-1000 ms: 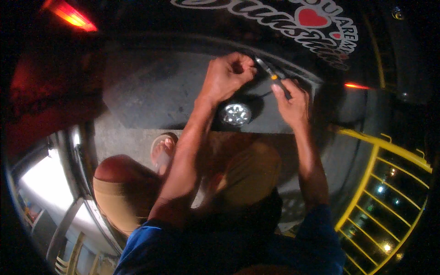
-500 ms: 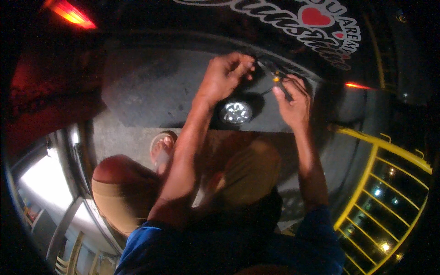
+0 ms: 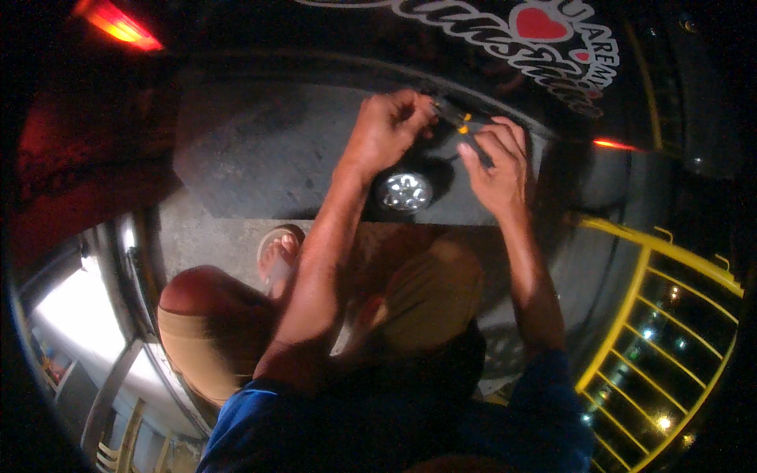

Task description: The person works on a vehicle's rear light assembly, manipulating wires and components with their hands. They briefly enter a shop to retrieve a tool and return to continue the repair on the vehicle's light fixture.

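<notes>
My right hand (image 3: pixel 498 164) grips a pair of pliers (image 3: pixel 464 126) with dark and yellow handles, the jaws pointing up and left. Those jaws reach the fingertips of my left hand (image 3: pixel 388 130), which are pinched together over the dark panel. Whatever small thing they hold is too dark and small to make out; it may be a thin wire. Below and between both hands, a round lamp (image 3: pixel 405 192) with several bright white LEDs faces up on the edge of the grey panel (image 3: pixel 260 150). A dark cord seems to run from beside the lamp toward the right hand.
A black vehicle surface with white lettering and a red heart (image 3: pixel 540 22) rises beyond the hands. A red tail light (image 3: pixel 122 25) glows at far left. To the right stands a yellow railing (image 3: pixel 631 307). My bent knee (image 3: pixel 209 315) and sandalled foot (image 3: pixel 280 252) are below.
The pliers have swung and shifted left, bringing their jaws to the left fingertips. My right hand moved slightly left with them; my left hand stays nearly in place.
</notes>
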Demonstrator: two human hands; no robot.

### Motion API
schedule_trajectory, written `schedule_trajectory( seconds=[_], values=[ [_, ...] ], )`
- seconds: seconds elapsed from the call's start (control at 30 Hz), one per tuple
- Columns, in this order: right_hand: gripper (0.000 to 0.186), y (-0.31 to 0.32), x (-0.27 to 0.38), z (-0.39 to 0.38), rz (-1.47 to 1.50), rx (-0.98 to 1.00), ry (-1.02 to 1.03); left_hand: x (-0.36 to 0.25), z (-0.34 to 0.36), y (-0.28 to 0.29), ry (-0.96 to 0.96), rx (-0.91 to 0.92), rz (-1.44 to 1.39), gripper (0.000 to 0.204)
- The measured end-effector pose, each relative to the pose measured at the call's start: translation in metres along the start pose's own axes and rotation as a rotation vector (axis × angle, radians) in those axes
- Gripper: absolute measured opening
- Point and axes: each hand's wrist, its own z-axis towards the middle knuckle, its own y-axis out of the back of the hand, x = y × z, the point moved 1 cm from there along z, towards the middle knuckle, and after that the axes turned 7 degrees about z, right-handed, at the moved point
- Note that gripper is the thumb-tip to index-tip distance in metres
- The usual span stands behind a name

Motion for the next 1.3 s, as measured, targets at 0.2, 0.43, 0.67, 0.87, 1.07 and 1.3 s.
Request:
schedule_trajectory(
  seconds=[0.2, 0.43, 0.67, 0.87, 1.07, 1.3],
  values=[
    [0.018, -0.002, -0.004, 0.000, -0.002, -0.012, 0.000, -0.006, 0.001, -0.001, 0.049, 0.005, -0.027, 0.015],
    [0.017, 0.000, 0.005, 0.001, 0.193, -0.019, -0.199, -0.010, 0.004, 0.001, -0.003, -0.023, 0.152, 0.022],
    [0.024, -0.001, 0.004, 0.000, 0.273, 0.062, -0.408, -0.008, 0.005, 0.000, 0.001, -0.068, 0.106, 0.023],
    [0.024, -0.007, 0.006, -0.007, 0.304, -0.018, -0.496, -0.006, 0.007, 0.000, 0.042, -0.107, 0.151, 0.025],
    [0.024, -0.009, 0.005, -0.011, 0.296, -0.028, -0.471, 0.001, 0.003, -0.002, -0.023, -0.058, 0.010, 0.018],
    [0.027, -0.016, -0.005, -0.019, 0.451, -0.056, -0.552, -0.002, 0.001, -0.001, 0.054, 0.058, -0.207, 0.020]
  ],
)
